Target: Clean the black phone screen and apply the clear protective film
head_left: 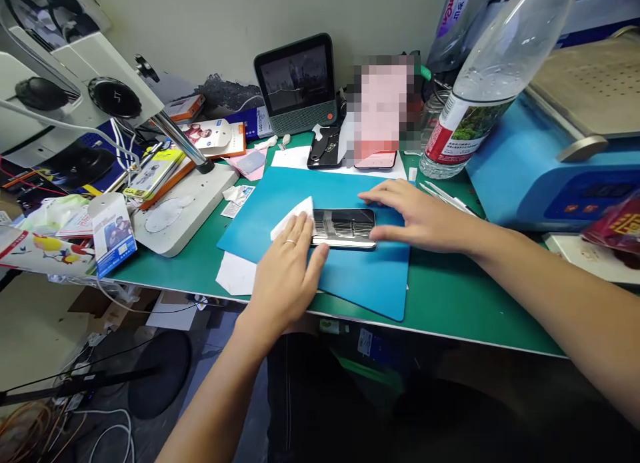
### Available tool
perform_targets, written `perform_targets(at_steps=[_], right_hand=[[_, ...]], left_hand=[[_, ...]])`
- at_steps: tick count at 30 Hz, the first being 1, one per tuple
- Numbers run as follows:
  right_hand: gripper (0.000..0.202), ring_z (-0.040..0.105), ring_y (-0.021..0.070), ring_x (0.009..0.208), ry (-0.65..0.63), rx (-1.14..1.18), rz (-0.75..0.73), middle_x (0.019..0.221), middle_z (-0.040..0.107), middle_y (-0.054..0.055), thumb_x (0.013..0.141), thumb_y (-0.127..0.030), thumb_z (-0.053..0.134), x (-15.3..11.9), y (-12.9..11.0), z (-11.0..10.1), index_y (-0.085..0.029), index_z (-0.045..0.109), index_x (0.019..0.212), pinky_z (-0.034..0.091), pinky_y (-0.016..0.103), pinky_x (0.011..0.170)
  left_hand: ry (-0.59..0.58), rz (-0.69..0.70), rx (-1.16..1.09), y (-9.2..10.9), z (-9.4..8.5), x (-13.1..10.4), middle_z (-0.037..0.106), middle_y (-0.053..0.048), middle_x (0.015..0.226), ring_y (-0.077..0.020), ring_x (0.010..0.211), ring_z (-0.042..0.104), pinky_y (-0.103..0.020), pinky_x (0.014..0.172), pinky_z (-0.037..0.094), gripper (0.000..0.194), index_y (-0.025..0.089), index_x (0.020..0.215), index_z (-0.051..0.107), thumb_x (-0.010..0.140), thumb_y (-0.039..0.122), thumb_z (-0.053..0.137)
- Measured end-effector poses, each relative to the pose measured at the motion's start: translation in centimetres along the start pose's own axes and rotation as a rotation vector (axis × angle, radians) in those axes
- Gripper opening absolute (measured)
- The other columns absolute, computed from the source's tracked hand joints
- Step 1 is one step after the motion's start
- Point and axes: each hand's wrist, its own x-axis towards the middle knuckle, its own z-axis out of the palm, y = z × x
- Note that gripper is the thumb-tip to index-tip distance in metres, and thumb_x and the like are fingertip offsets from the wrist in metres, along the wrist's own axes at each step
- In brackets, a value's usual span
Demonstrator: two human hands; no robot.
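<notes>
Pressing too hard through the folded white cloth point(307, 206), my flat left hand point(286, 270) might skid the glossy black rectangular phone point(345, 227) toward my empty, half-open right hand point(417, 215).

A green bench point(450, 296) carries a blue mat point(360, 283) near its front edge; on the mat lies a phone point(345, 224). Toward the bench's left end sits a white stand base point(187, 213), by the back edge a display point(300, 80), rightward a blue machine point(515, 166).

Green desktop point(450, 296) well lit, v. dim below, wide-angle stretch nr edges, 1 pixelated patch point(383, 106).
</notes>
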Motion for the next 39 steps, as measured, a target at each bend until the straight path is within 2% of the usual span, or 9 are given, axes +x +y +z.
perform_targets(at_steps=[4, 7, 12, 15, 23, 27, 31, 36, 39], right_hand=[[0.097, 0.055, 0.0431, 0.126, -0.015, -0.082, 0.012, 0.131, 0.062, 0.018, 0.066, -0.086, 0.075, -0.2, 0.1, 0.3, -0.02, 0.068, 0.137, 0.044, 0.065, 0.109], [0.084, 0.055, 0.0421, 0.124, -0.018, -0.071, 0.004, 0.128, 0.061, 0.017, 0.071, -0.082, 0.074, -0.2, 0.1, 0.4, -0.021, 0.071, 0.129, 0.043, 0.064, 0.109], [0.079, 0.055, 0.0421, 0.125, -0.018, -0.062, -0.027, 0.13, 0.061, 0.019, 0.077, -0.069, 0.075, -0.3, 0.4, 0.2, -0.019, 0.065, 0.136, 0.046, 0.06, 0.106], [0.084, 0.055, 0.0432, 0.125, -0.004, -0.061, -0.033, 0.131, 0.061, 0.019, 0.074, -0.074, 0.076, -0.4, 0.5, 0.3, -0.019, 0.065, 0.136, 0.045, 0.061, 0.107], [0.086, 0.056, 0.0417, 0.121, -0.001, -0.053, 0.009, 0.126, 0.064, 0.017, 0.068, -0.087, 0.073, -0.4, -0.1, 0.5, -0.021, 0.067, 0.124, 0.045, 0.06, 0.105], [0.087, 0.054, 0.0412, 0.121, -0.014, -0.042, 0.03, 0.127, 0.062, 0.017, 0.067, -0.084, 0.076, -0.4, -0.3, 0.5, -0.02, 0.067, 0.126, 0.045, 0.058, 0.105], [0.083, 0.055, 0.0396, 0.12, 0.0, -0.019, 0.038, 0.125, 0.062, 0.016, 0.068, -0.084, 0.076, -0.5, -0.4, 0.6, -0.021, 0.067, 0.121, 0.047, 0.056, 0.102], [0.074, 0.056, 0.0391, 0.121, 0.034, -0.008, -0.009, 0.125, 0.064, 0.017, 0.071, -0.079, 0.077, -0.5, -0.3, 0.6, -0.02, 0.069, 0.116, 0.047, 0.058, 0.105], [0.072, 0.058, 0.0393, 0.121, 0.031, -0.003, 0.002, 0.126, 0.065, 0.017, 0.073, -0.075, 0.078, -0.6, -0.2, 0.5, -0.02, 0.07, 0.118, 0.049, 0.058, 0.103]], left_hand=[[0.051, -0.058, 0.068, 1.1, 0.6, -0.4, 0.038, -0.022, 0.168, -0.0336, 0.16, 0.031, -0.058, 0.131, 0.027, 0.066, 0.004, 0.16, 0.041, 0.112, 0.047, 0.029], [0.027, 0.019, 0.046, 4.1, 1.6, 0.8, 0.039, -0.022, 0.167, -0.0332, 0.159, 0.033, -0.052, 0.131, 0.029, 0.07, 0.0, 0.159, 0.042, 0.111, 0.05, 0.032], [-0.003, 0.155, -0.02, 8.2, 2.7, 2.5, 0.038, -0.023, 0.168, -0.033, 0.161, 0.03, -0.047, 0.132, 0.027, 0.081, -0.004, 0.158, 0.041, 0.109, 0.06, 0.034], [-0.03, 0.168, -0.04, 7.5, 2.3, 2.4, 0.038, -0.02, 0.168, -0.0301, 0.161, 0.031, -0.045, 0.132, 0.026, 0.08, -0.001, 0.159, 0.042, 0.11, 0.061, 0.029], [0.046, 0.012, 0.036, 0.4, 0.5, 0.2, 0.043, -0.022, 0.166, -0.032, 0.159, 0.034, -0.05, 0.131, 0.03, 0.071, 0.0, 0.157, 0.046, 0.113, 0.051, 0.025], [0.04, -0.076, 0.016, -0.9, 0.5, 0.0, 0.036, -0.022, 0.169, -0.033, 0.161, 0.03, -0.056, 0.131, 0.027, 0.069, 0.0, 0.16, 0.039, 0.112, 0.048, 0.024], [-0.001, -0.04, 0.005, 0.3, 1.1, 1.3, 0.034, -0.025, 0.17, -0.0338, 0.162, 0.025, -0.054, 0.132, 0.025, 0.069, -0.003, 0.161, 0.036, 0.112, 0.044, 0.025], [0.011, 0.08, 0.043, 5.1, 2.3, 2.3, 0.035, -0.029, 0.167, -0.0378, 0.16, 0.03, -0.052, 0.132, 0.028, 0.074, -0.009, 0.158, 0.038, 0.111, 0.048, 0.032], [-0.006, 0.146, 0.029, 6.4, 2.6, 2.1, 0.035, -0.028, 0.168, -0.0381, 0.16, 0.031, -0.051, 0.131, 0.03, 0.077, -0.007, 0.159, 0.037, 0.111, 0.052, 0.032]])
